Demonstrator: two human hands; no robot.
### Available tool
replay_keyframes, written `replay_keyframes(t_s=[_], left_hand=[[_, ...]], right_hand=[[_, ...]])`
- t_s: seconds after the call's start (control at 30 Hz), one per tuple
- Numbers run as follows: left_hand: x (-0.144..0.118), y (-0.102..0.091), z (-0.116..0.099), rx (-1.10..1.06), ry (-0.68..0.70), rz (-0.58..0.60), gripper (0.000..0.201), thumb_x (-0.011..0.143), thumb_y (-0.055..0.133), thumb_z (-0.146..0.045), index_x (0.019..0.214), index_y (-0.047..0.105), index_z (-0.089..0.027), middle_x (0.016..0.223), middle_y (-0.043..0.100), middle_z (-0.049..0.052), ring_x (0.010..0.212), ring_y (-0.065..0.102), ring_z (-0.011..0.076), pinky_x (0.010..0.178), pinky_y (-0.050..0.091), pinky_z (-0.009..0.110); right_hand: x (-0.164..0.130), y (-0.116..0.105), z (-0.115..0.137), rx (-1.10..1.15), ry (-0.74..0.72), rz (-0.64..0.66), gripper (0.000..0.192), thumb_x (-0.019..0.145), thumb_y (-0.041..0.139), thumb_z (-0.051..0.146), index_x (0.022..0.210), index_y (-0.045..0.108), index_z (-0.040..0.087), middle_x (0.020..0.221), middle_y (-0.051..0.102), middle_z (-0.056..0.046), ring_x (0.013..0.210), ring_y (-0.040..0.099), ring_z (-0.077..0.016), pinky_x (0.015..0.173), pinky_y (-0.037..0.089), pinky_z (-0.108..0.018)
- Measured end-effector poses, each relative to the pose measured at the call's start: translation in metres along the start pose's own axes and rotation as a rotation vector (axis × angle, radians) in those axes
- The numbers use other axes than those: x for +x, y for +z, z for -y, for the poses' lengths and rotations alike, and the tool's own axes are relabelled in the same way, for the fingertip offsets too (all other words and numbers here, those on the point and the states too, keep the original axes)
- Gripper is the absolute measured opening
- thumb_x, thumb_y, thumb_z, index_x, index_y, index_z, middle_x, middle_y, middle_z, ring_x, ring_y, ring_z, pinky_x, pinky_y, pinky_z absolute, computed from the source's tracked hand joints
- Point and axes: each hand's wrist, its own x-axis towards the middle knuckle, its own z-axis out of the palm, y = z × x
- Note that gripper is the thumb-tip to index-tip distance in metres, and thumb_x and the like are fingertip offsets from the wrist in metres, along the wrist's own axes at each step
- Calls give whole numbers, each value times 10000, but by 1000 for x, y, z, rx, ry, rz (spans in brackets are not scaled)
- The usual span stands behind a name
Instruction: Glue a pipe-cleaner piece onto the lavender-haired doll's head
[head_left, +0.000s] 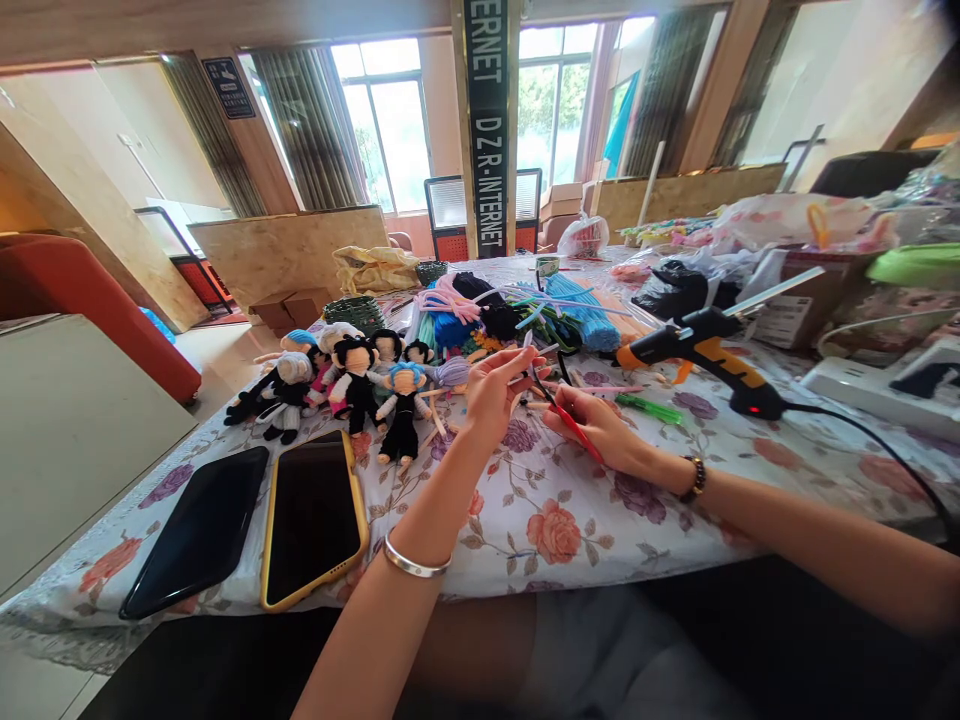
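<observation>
Both hands meet near the centre of the frame, above a counter (480,560) covered with a floral cloth (637,540). The left hand (491,392), just left of the right one, has its fingers pinched narrowly on a thin pale piece (528,343), which pokes up past the fingertips. The right hand (596,428) is closed around a red-handled tool (579,432), whose dark, slender end points up and left to the left hand's fingers; whether it touches the pale piece is too small to tell. A silver bangle (416,562) circles the left wrist, and a dark beaded bracelet (697,478) the right.

At centre left, a cluster of small dolls (356,385) sits on the cloth, one in front with blue hair and black clothing. Below them, at lower left, a black phone (199,530) lies beside a yellow-cased phone (311,520), both screens dark. Behind the hands, upper centre, is a pile of fuzzy stems (577,308) in blue, pink, black and green.

Right of centre, a black and orange glue gun (701,352) shows a small red light, its cable running to the right edge. A green plastic item (649,408) lies just above the right forearm, and a white power strip (847,385) sits at far right.
</observation>
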Motion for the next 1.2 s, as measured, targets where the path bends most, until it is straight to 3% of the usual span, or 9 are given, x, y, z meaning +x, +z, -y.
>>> replay_keyframes(t_s=[1.2], left_hand=[[0, -1, -1, -17, 12, 15, 214, 555, 795, -281, 664, 694, -127, 660, 658, 18, 623, 626, 105, 737, 504, 285]], right_hand=[[0, 0, 1, -78, 14, -50, 433, 767, 525, 612, 696, 382, 210, 590, 411, 42, 540, 343, -100, 504, 270, -250]])
